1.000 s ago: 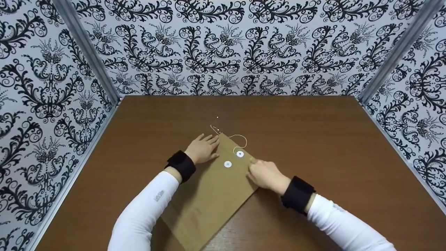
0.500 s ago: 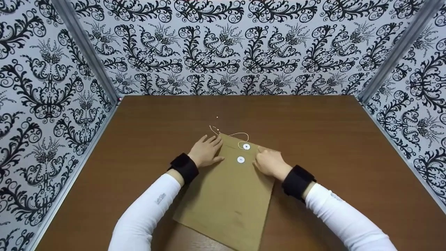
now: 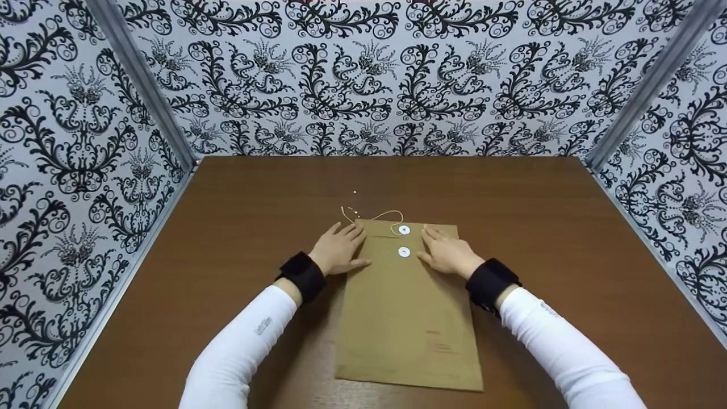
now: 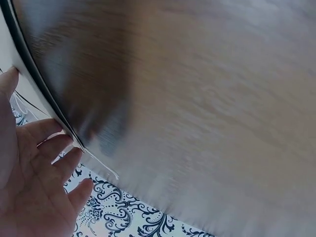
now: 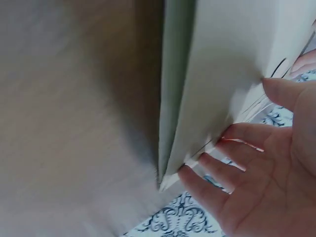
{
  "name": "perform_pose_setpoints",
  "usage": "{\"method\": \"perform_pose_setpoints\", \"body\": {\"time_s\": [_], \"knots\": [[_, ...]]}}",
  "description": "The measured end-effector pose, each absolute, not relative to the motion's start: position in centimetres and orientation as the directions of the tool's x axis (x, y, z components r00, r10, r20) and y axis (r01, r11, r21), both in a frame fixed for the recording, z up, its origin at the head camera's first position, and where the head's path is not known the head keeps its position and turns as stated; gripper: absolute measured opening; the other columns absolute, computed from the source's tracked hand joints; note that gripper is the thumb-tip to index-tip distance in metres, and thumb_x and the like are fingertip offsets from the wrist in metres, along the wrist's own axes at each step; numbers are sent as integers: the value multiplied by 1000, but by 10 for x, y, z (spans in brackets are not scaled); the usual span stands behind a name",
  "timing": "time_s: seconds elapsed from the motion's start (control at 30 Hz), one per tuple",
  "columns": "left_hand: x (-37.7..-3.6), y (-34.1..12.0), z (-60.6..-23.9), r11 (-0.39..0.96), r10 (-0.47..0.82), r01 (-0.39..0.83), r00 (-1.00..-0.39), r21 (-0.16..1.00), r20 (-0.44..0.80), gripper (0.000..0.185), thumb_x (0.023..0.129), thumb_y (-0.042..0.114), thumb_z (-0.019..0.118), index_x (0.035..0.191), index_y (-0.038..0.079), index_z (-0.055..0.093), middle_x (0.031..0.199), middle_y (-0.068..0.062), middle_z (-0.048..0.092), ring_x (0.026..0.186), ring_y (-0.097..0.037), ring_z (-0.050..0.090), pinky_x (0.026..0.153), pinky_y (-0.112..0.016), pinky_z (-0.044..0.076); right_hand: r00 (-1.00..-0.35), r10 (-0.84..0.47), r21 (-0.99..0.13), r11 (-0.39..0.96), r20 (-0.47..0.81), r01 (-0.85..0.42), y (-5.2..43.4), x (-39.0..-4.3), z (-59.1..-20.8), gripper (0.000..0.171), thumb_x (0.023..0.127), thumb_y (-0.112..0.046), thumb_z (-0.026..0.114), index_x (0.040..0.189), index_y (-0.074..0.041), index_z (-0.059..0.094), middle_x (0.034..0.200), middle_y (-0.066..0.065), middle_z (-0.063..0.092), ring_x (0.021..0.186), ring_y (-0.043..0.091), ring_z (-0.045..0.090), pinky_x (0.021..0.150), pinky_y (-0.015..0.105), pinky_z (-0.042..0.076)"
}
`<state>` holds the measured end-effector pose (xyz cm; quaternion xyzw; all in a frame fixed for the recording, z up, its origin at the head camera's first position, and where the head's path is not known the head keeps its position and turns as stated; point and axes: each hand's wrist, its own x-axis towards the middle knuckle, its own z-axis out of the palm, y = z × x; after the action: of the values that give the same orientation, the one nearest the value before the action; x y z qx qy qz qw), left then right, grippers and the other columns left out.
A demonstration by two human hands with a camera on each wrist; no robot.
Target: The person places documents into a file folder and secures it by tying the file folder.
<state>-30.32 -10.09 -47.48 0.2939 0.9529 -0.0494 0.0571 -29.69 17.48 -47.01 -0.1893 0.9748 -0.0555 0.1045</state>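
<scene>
Black-and-white patterned walls (image 3: pixel 363 74) close in three sides of a brown wooden table (image 3: pixel 568 238). On it, near the middle, lies a tan envelope (image 3: pixel 406 318), flat and squared up lengthwise to the person. Its flap end points toward the far wall and carries two white round buttons (image 3: pixel 404 241), one just beyond the other. A thin string (image 3: pixel 381 215) runs in a loose loop from the far button out past the envelope's top left corner onto the table.

Both hands rest palm down with fingers straight, spread either side of the buttons (neither one is curled round anything). The left hand (image 3: pixel 339 250) lies over the envelope's left edge near the top corner, its fingertips close to the string. The right hand (image 3: pixel 448 253) lies on the envelope just right of the buttons. White sleeves (image 3: pixel 238 346) and black wristbands (image 3: pixel 491 282) cover the arms.
</scene>
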Motion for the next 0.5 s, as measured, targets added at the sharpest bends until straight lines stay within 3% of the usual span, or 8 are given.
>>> {"method": "perform_pose_setpoints", "body": {"time_s": [0.5], "knots": [[-308,-97,-478,821,565,571,-818,-31,-103,77,102,58,48,158,6,38,165,-11,40,155,-26,37,129,-48,25,-890,-406,-215,907,-209,-363,187,-316,-473,80,104,-51,50,160,2,28,169,26,21,155,48,25,123,61,31]]}}
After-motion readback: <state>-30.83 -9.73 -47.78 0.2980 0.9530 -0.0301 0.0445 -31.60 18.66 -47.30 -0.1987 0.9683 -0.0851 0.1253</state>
